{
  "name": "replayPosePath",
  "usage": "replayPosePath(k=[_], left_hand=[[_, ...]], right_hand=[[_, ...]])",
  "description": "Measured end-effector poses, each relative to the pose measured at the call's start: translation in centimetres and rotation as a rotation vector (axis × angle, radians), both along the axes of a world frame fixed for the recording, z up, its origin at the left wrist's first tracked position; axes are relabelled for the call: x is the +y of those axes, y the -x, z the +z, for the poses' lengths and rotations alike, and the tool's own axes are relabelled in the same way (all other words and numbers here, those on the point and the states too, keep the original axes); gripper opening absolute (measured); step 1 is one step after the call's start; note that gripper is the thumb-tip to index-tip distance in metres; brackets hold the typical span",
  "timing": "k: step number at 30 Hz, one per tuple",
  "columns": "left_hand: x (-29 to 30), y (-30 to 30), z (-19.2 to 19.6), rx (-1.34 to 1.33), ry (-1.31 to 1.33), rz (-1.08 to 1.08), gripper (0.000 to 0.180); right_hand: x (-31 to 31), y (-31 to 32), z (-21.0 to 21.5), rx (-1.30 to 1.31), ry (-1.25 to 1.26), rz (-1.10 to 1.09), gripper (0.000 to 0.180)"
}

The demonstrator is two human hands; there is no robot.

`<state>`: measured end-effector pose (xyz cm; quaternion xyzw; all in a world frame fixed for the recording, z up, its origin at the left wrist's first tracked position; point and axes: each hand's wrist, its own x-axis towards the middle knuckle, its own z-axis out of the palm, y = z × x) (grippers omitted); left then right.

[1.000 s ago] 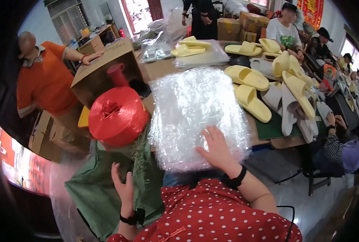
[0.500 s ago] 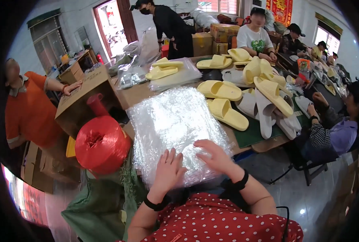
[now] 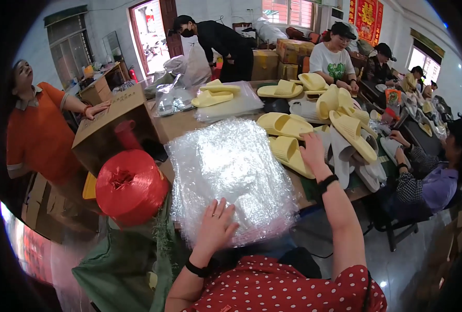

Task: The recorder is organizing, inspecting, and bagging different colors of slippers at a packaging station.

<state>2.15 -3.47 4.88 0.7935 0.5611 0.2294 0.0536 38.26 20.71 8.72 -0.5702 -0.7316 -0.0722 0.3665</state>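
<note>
A stack of clear plastic bags lies flat on the table in front of me. My left hand rests on its near left part, fingers stretched and holding nothing. My right hand reaches past the stack to the pile of slippers. Its fingers are extended and touch the right side of a yellow slipper; no firm grip shows. Another yellow slipper lies just behind that one. Further right, a yellow slipper leans over grey slippers.
A roll of red plastic twine stands left of the bags, before a cardboard box that a person in orange touches. More yellow slippers lie on other bags at the back. Several people are around the table.
My right hand has left the plastic bags and moved right and forward to the yellow slippers. My left hand stays on the bags. The person in white has looked down.
</note>
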Motion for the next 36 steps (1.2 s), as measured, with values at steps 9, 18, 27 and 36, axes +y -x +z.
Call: replayPosePath(k=[9,18,27,36], left_hand=[[0.0,-0.3,-0.2,0.041,0.045,0.027,0.058],[-0.2,-0.3,-0.7,0.009,0.009,0.036,0.057],[-0.1,-0.2,-1.2,-0.012,-0.001,0.038,0.057],[0.2,-0.5,-1.3,0.012,-0.079,0.046,0.056]], right_hand=[[6.4,3.1,-2.2,-0.151,0.103,-0.006,0.032],[1.1,2.6,9.3,0.839,-0.019,0.432,0.030],[-5.7,7.2,18.4,1.043,0.051,0.788,0.033],[-11.7,17.7,10.8,0.382,0.099,0.685,0.030]])
